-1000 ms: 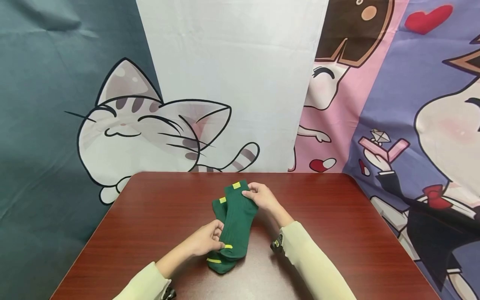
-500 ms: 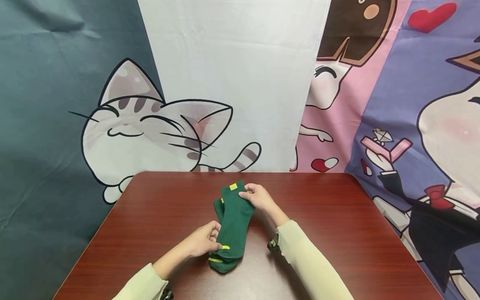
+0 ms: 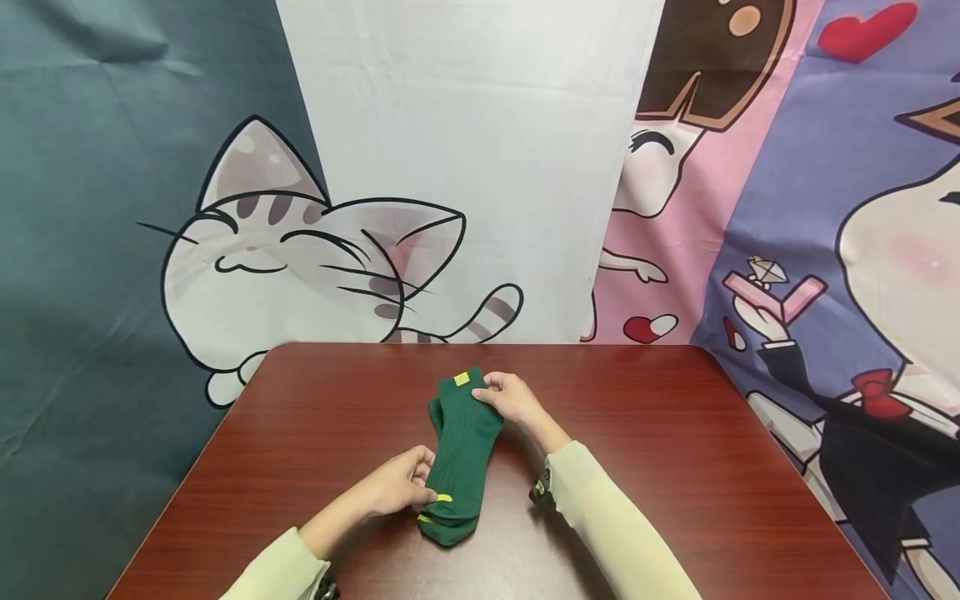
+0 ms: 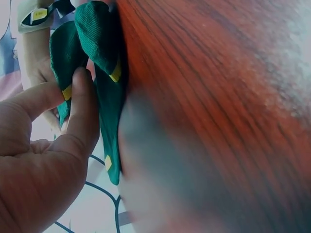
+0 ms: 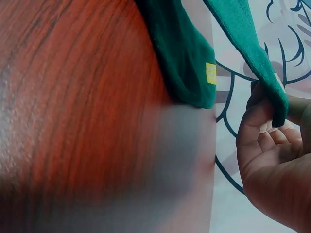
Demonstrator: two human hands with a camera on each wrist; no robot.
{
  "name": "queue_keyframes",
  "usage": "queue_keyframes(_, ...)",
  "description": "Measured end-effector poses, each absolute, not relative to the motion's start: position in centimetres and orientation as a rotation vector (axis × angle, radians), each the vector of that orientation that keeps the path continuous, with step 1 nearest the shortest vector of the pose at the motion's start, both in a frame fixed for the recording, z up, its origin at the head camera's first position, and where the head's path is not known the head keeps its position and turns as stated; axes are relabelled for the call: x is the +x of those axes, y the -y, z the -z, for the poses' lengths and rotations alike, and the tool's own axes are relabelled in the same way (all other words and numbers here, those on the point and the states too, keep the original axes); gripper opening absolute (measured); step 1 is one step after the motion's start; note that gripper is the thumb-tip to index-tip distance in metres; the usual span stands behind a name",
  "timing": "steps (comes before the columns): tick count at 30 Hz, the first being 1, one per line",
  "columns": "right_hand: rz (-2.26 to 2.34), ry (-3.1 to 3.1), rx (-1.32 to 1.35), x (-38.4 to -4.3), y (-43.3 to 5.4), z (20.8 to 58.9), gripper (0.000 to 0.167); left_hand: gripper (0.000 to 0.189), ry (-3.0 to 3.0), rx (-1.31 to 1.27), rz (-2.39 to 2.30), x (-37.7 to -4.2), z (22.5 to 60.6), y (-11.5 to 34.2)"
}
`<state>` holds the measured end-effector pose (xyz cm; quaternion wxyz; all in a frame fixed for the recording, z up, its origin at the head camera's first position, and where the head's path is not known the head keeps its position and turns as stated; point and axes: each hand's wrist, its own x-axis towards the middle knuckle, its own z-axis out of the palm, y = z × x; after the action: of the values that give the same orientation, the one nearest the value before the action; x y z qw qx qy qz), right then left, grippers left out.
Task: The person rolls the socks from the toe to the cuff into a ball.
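Two dark green ribbed socks with yellow marks overlap at the middle of the table. The upper sock [image 3: 467, 450] is held above the lower sock [image 3: 438, 533], which lies on the tabletop and is mostly covered in the head view. My left hand [image 3: 397, 482] pinches the upper sock near its yellow toe stripe, thumb on one face and fingers on the other. At the cuff end, by a yellow tab, my right hand [image 3: 516, 400] pinches the same sock between thumb and fingers. The right wrist view shows the lower sock [image 5: 184, 63] apart from the held one.
The reddish-brown wooden table [image 3: 615, 417] has rounded far corners. Close behind it hang a grey-white cloth with a cat drawing [image 3: 300, 275] and a pink and purple cartoon cloth [image 3: 772, 208]. Both sleeves carry dark wrist devices.
The upper sock has shifted slightly left and toward me with both hands, now covering more of the lower sock, whose cuff tab is hidden in the head view.
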<state>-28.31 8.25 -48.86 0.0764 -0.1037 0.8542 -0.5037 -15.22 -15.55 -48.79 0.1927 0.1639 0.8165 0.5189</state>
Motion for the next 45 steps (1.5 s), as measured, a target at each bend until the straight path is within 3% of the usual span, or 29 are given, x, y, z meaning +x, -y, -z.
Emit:
queue_keyframes(21,1.479,-2.513,-0.28,-28.4,-7.3,50.5,0.017,0.038,-2.028,0.425,-1.554,-15.3,49.4,16.8)
queue_keyframes(33,1.38,-2.584,-0.313,-28.3,-7.0,51.5,0.018,0.038,-2.287,0.42,-1.424,-14.4,49.8,16.0)
queue_keyframes(45,1.042,-2.847,-0.384,-28.3,-6.2,51.7,0.022,0.072,-2.569,0.497,-1.049,-13.9,49.3,15.1)
